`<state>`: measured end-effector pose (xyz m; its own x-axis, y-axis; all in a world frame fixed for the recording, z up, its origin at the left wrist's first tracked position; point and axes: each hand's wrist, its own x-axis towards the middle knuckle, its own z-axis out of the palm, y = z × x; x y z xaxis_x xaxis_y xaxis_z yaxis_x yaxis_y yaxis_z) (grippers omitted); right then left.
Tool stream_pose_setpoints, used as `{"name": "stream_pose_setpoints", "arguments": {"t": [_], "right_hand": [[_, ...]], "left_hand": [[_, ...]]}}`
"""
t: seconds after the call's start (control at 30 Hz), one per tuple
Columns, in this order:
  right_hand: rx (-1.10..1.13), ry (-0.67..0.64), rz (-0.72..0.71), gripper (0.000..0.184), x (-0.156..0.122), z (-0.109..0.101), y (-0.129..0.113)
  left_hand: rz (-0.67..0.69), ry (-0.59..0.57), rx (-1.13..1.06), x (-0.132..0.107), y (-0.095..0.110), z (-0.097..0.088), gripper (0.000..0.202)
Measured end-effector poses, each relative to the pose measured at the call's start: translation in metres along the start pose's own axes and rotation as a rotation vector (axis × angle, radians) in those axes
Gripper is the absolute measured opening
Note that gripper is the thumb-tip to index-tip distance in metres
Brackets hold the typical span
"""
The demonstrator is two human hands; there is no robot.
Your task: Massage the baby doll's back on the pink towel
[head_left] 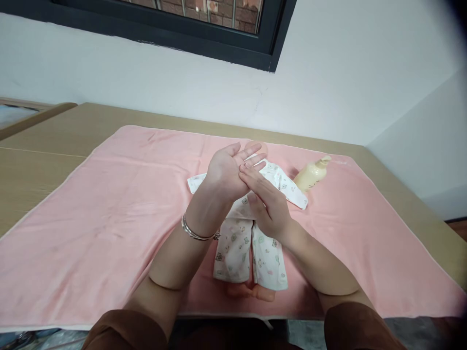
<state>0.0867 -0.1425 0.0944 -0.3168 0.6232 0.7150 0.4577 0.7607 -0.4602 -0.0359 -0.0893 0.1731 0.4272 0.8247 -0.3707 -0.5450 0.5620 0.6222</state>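
My left hand is held palm up, with its fingers stretched out and nothing in it. Against the little-finger side of that palm rest the straight fingers of my right hand. Below both hands a baby doll lies on its back, partly covered from view by them. It wears a white printed top and matching trousers; its bare feet point towards me. Close to the doll's sleeve on the right is a pale yellow pump bottle, which looks tilted or lying down.
A pink blanket covers most of the wooden table. White walls stand behind and to the right, with a dark-framed window above. A wooden-edged piece adjoins at the far left.
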Motion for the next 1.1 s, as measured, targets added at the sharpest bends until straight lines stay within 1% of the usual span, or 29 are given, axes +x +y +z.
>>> {"name": "stream_pose_setpoints", "arguments": {"t": [0.07, 0.1, 0.13, 0.2, 0.27, 0.3, 0.37, 0.4, 0.47, 0.53, 0.6, 0.63, 0.7, 0.73, 0.83, 0.9, 0.93, 1.0, 1.1], "right_hand": [[-0.038, -0.006, 0.027, 0.044, 0.003, 0.0, 0.013], [-0.073, -0.014, 0.064, 0.045, 0.004, 0.001, 0.023], [-0.119, -0.022, 0.114, 0.046, 0.005, 0.003, 0.035], [-0.213, -0.049, 0.261, 0.049, 0.005, 0.008, 0.062], [-0.313, -0.071, 0.362, 0.051, 0.002, 0.015, 0.09], [-0.362, -0.086, 0.382, 0.051, 0.0, 0.018, 0.103], [-0.389, -0.096, 0.404, 0.048, -0.003, 0.023, 0.124], [-0.379, -0.101, 0.405, 0.046, -0.005, 0.023, 0.131], [-0.345, -0.104, 0.399, 0.043, -0.007, 0.021, 0.142], [-0.327, -0.085, 0.411, 0.043, -0.007, 0.017, 0.148], [-0.344, -0.063, 0.459, 0.045, -0.006, 0.013, 0.151], [-0.367, -0.067, 0.482, 0.047, -0.005, 0.013, 0.15], [-0.437, -0.113, 0.494, 0.052, -0.004, 0.013, 0.147], [-0.475, -0.15, 0.473, 0.053, -0.003, 0.014, 0.145], [-0.551, -0.262, 0.34, 0.055, -0.003, 0.02, 0.134], [-0.555, -0.274, 0.269, 0.051, -0.005, 0.023, 0.127], [-0.55, -0.248, 0.256, 0.049, -0.007, 0.024, 0.126], [-0.536, -0.146, 0.283, 0.043, -0.011, 0.027, 0.125], [-0.503, 0.003, 0.401, 0.039, -0.013, 0.026, 0.131]], "left_hand": [[0.07, -0.01, 0.021, 0.009, 0.001, -0.005, 0.05], [0.124, -0.007, 0.033, 0.016, 0.002, -0.008, 0.048], [0.188, 0.004, 0.047, 0.024, 0.002, -0.012, 0.047], [0.312, 0.048, 0.089, 0.045, 0.002, -0.021, 0.039], [0.379, 0.072, 0.157, 0.07, 0.0, -0.03, 0.031], [0.397, 0.079, 0.199, 0.083, -0.003, -0.035, 0.027], [0.426, 0.093, 0.315, 0.107, -0.013, -0.044, 0.021], [0.457, 0.116, 0.371, 0.118, -0.018, -0.048, 0.019], [0.516, 0.201, 0.524, 0.134, -0.03, -0.055, 0.016], [0.615, 0.258, 0.685, 0.143, -0.04, -0.061, 0.018], [0.707, 0.305, 0.802, 0.148, -0.047, -0.067, 0.023], [0.741, 0.326, 0.839, 0.149, -0.05, -0.069, 0.026], [0.794, 0.364, 0.886, 0.15, -0.055, -0.073, 0.032], [0.814, 0.381, 0.9, 0.151, -0.057, -0.075, 0.034], [0.849, 0.413, 0.903, 0.155, -0.062, -0.079, 0.041], [0.848, 0.419, 0.876, 0.157, -0.064, -0.081, 0.044], [0.842, 0.419, 0.857, 0.158, -0.064, -0.081, 0.044], [0.826, 0.422, 0.817, 0.159, -0.065, -0.082, 0.045], [0.814, 0.43, 0.768, 0.159, -0.065, -0.082, 0.051]]}}
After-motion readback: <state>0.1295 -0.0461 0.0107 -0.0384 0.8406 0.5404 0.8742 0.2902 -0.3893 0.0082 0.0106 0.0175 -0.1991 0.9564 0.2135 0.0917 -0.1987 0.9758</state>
